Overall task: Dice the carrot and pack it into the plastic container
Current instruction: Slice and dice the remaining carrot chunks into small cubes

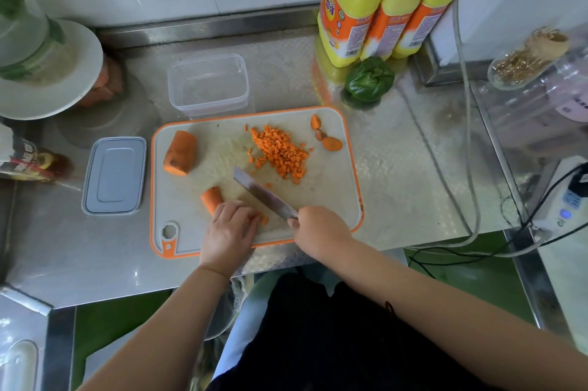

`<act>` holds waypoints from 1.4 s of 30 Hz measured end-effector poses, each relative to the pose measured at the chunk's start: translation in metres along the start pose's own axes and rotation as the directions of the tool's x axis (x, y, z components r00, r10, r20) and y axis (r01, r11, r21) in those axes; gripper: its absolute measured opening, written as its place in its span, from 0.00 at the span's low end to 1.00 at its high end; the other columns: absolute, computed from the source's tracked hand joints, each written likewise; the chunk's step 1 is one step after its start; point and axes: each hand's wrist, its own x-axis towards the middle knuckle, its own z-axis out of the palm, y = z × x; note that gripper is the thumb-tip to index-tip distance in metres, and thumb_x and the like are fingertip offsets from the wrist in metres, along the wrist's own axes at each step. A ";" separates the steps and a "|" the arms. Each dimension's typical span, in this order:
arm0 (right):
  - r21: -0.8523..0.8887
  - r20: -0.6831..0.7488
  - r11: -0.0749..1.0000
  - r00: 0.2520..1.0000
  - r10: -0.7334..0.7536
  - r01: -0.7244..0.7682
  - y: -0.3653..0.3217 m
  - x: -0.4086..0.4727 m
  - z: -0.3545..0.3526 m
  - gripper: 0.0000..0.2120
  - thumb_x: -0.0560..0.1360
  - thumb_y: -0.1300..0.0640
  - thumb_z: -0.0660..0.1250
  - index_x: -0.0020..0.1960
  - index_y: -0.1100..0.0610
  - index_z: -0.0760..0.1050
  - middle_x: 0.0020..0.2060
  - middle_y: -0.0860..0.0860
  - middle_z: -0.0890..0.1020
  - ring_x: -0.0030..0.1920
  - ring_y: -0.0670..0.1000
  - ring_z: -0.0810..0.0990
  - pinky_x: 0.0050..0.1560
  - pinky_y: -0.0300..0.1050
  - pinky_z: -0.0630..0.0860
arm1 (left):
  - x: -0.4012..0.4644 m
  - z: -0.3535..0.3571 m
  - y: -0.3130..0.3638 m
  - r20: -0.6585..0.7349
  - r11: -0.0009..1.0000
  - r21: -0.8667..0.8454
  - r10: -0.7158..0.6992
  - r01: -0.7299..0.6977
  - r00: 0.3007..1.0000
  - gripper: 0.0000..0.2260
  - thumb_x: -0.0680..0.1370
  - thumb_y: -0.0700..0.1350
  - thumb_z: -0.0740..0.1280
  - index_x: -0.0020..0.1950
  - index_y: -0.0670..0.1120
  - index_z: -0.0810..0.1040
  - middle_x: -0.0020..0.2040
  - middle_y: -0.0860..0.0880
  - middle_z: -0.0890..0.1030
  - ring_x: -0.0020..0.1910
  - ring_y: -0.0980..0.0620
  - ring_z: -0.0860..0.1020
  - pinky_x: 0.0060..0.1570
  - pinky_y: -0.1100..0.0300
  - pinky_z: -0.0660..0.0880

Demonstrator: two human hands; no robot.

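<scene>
Fingers (245,215) of the left hand (230,231) are curled down over a carrot piece (212,198) near the front of the board (331,199), pinning it; small orange bits show at the fingertips. Right hand (318,230) is wrapped round the handle of the knife (264,193), blade angled up and left across the board just beside the held piece. Judged step: dicing, mid-way. A heap of dice (280,151) lies at board centre-right, a thick stub (180,152) waits uncut at the left, and end trimmings (327,137) sit at the far right corner. Next move calls for the blade to come down close to the curled fingertips, which risks a nick if they are not kept tucked. Packing not begun: the container (208,85) stands open and unfilled just behind the board, its lid (114,175) flat on the counter (413,167) to the left. A green pepper (369,78) and yellow bottles (381,2) stand behind, well apart from the work.
</scene>
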 end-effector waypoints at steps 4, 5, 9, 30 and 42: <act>-0.044 -0.040 0.998 0.998 -0.050 0.048 0.003 -0.007 -0.005 0.14 0.82 0.50 0.55 0.51 0.58 0.74 0.42 0.55 0.78 0.44 0.58 0.78 0.41 0.49 0.74 | -0.001 -0.002 0.001 -0.033 0.999 0.018 0.047 -0.046 0.998 0.10 0.78 0.47 0.66 0.45 0.41 0.81 0.46 0.45 0.78 0.47 0.44 0.75 0.51 0.54 0.74; -0.059 -0.042 0.996 0.997 -0.071 0.069 0.002 -0.010 -0.005 0.14 0.82 0.50 0.55 0.51 0.59 0.74 0.42 0.56 0.78 0.44 0.58 0.78 0.40 0.49 0.72 | -0.002 -0.003 0.001 -0.044 0.998 0.022 0.060 -0.059 0.997 0.10 0.78 0.46 0.66 0.45 0.40 0.81 0.46 0.44 0.79 0.47 0.44 0.75 0.51 0.54 0.74; -0.083 -0.009 0.993 0.996 -0.086 0.085 -0.001 -0.019 -0.002 0.12 0.81 0.54 0.57 0.53 0.60 0.75 0.44 0.57 0.79 0.46 0.59 0.78 0.41 0.47 0.71 | -0.002 -0.002 -0.002 -0.040 0.998 0.031 0.047 -0.046 0.998 0.09 0.78 0.44 0.65 0.45 0.39 0.80 0.46 0.44 0.78 0.48 0.42 0.74 0.51 0.52 0.73; 0.050 0.031 0.999 0.999 0.017 -0.019 -0.002 0.008 0.001 0.15 0.80 0.49 0.58 0.54 0.60 0.76 0.49 0.58 0.80 0.51 0.59 0.79 0.44 0.46 0.70 | 0.000 -0.004 -0.003 0.060 0.999 -0.029 0.044 -0.042 0.997 0.10 0.79 0.44 0.63 0.45 0.41 0.81 0.45 0.45 0.79 0.47 0.41 0.76 0.53 0.52 0.73; -0.048 -0.012 0.996 0.997 -0.073 0.073 -0.001 -0.016 0.003 0.12 0.81 0.54 0.56 0.52 0.60 0.75 0.45 0.57 0.78 0.46 0.59 0.78 0.39 0.46 0.68 | -0.004 -0.010 0.000 0.035 0.995 0.055 0.082 -0.084 0.996 0.09 0.78 0.42 0.63 0.44 0.40 0.81 0.44 0.43 0.79 0.48 0.41 0.74 0.51 0.50 0.74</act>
